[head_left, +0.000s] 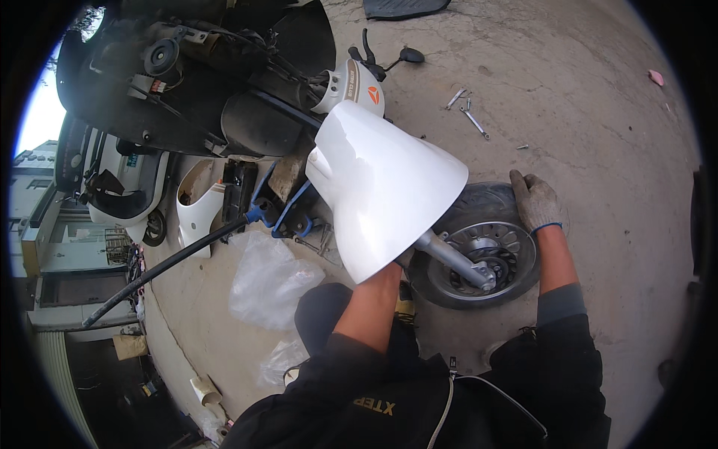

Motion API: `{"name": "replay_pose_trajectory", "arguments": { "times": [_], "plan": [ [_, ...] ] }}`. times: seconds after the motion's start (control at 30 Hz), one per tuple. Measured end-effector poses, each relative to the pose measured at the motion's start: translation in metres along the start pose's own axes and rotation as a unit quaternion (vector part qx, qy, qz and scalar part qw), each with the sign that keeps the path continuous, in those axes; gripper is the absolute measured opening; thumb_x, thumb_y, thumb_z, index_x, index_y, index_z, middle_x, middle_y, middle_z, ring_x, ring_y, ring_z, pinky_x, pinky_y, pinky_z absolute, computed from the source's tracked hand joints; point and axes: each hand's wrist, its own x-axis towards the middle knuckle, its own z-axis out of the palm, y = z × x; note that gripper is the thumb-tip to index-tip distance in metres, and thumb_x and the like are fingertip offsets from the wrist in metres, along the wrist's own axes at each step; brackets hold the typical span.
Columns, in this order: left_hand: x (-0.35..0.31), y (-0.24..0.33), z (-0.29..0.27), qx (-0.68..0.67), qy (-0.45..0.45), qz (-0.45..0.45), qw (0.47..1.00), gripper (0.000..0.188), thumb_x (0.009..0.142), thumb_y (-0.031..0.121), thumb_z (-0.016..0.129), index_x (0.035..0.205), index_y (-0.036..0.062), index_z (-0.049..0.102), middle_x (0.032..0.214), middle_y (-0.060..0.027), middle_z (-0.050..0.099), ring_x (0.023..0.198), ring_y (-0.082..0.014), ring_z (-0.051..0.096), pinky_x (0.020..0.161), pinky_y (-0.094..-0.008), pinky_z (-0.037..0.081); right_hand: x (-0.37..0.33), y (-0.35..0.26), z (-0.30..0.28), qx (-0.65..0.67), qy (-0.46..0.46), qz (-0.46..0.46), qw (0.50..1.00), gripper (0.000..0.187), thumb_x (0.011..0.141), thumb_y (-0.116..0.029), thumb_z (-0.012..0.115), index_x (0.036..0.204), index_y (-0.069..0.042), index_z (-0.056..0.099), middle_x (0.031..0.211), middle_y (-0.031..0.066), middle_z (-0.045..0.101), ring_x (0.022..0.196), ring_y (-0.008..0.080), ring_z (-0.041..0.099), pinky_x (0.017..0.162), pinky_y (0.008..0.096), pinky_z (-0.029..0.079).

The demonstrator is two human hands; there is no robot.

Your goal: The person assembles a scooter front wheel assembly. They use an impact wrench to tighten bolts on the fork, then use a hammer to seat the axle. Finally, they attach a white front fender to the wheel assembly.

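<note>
A scooter lies tipped over, its front wheel (490,247) on a silver fork leg (460,262), with a brake disc at the hub. My right hand (536,200), in a grey-brown work glove, grips the outer right side of the black tyre (485,199). A large white fender (385,183) covers the upper part of the fork and the wheel's left side. My left forearm (372,307) reaches up behind that fender, which hides the left hand and its fingers.
Wrenches (474,123) and a small bolt (522,147) lie on the concrete. A blue jack (288,213) with a long black handle (172,269) stands at left. Near it are a clear plastic bag (271,280) and a white body panel (198,206). Another white scooter (123,179) is farther left.
</note>
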Motion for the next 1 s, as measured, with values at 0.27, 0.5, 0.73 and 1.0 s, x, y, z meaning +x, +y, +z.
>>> {"name": "replay_pose_trajectory", "arguments": {
  "times": [0.27, 0.5, 0.73, 1.0],
  "plan": [
    [0.031, 0.032, 0.003, 0.039, 0.019, 0.056, 0.998, 0.035, 0.104, 0.039, 0.062, 0.127, 0.0124, 0.06, 0.112, -0.0085, 0.066, 0.104, -0.025, 0.065, 0.094, -0.0445, 0.054, 0.042, 0.001, 0.019, -0.054, -0.137, -0.027, 0.989, 0.074, 0.104, -0.066, 0.04, 0.131, -0.006, 0.073, 0.131, 0.0259, 0.07, 0.126, 0.0423, 0.064, 0.11, 0.0476, 0.048],
    [0.035, 0.051, 0.011, 0.08, 0.045, 0.098, 0.991, 0.038, 0.104, 0.04, 0.062, 0.131, 0.0128, 0.059, 0.116, -0.0086, 0.066, 0.107, -0.0254, 0.065, 0.096, -0.045, 0.054, 0.047, -0.034, 0.043, -0.047, -0.222, -0.201, 0.953, 0.056, 0.099, -0.048, 0.051, 0.124, -0.004, 0.076, 0.127, 0.0228, 0.073, 0.119, 0.0401, 0.068, 0.107, 0.0456, 0.052],
    [0.022, 0.037, 0.014, 0.144, 0.081, 0.136, 0.977, 0.041, 0.104, 0.041, 0.062, 0.134, 0.0132, 0.058, 0.12, -0.0088, 0.065, 0.111, -0.0257, 0.065, 0.098, -0.0454, 0.054, 0.046, -0.035, 0.034, -0.029, -0.3, -0.239, 0.923, 0.094, 0.073, -0.055, 0.081, 0.145, 0.001, 0.061, 0.14, 0.0274, 0.066, 0.124, 0.0368, 0.068, 0.109, 0.0422, 0.051],
    [0.015, 0.04, 0.025, 0.384, 0.078, 0.208, 0.896, 0.045, 0.104, 0.042, 0.063, 0.138, 0.0136, 0.058, 0.125, -0.009, 0.065, 0.115, -0.0261, 0.065, 0.1, -0.046, 0.054, 0.034, -0.048, 0.049, 0.099, -0.08, -0.314, 0.941, 0.053, 0.098, -0.033, 0.063, 0.144, -0.006, 0.063, 0.145, 0.0172, 0.065, 0.131, 0.0361, 0.063, 0.111, 0.0442, 0.051]
  ]
}}
